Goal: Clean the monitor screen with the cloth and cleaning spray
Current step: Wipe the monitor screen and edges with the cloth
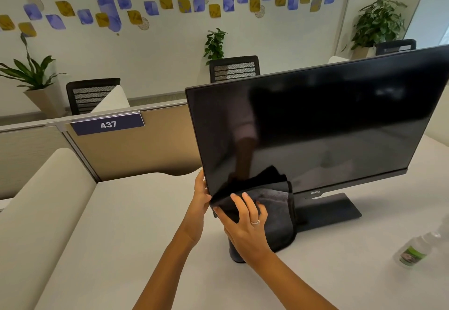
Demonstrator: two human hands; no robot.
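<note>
On a white desk (145,237), the left hand (200,195) grips the lower left edge of a black flat-panel monitor (315,125), likely steadying it. The right hand (245,222), fingers spread flat, presses a dark grey microfibre cloth (274,210) against the screen's bottom corner. A clear plastic spray bottle (418,249) lies well apart, right.

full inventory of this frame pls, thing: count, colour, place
monitor: 1, black, on desk, screen dark
cloth: 1, dark grey, at screen's lower left corner
spray bottle: 1, clear with green label, desk right edge
desk: 1, off-white
sign 437: 1, purple, on partition
office chairs: 3, black mesh, behind partitions
plants: 3, green, by wall
left hand: 1, grips monitor's left edge
right hand: 1, ringed, fingers flat on cloth
</note>
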